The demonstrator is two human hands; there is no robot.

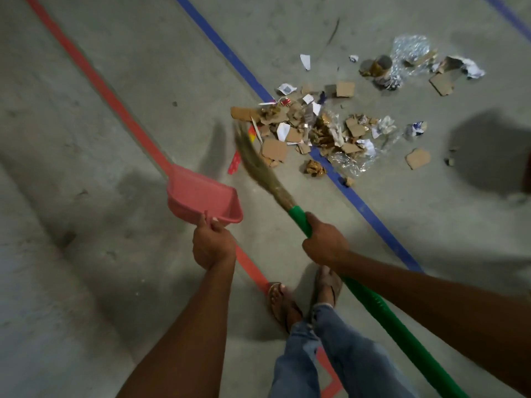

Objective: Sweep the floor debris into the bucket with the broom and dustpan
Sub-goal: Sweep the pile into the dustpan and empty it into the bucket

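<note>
A heap of debris [316, 130], made of cardboard scraps, paper bits, gold wrappers and clear plastic, lies on the concrete floor across a blue line. My right hand [324, 239] grips the green handle of the broom [264, 170]. Its blurred straw bristles reach to the left edge of the heap. My left hand [212, 242] grips the handle of a pink dustpan [201, 196], held just left of the broom, above the floor. No bucket is in view.
More scraps and a small can [380, 66] lie scattered at the upper right. A red floor line [115, 101] and a blue floor line [373, 216] run diagonally. My sandalled feet [304, 297] stand below the hands. A dark shadow [488, 150] lies at the right edge.
</note>
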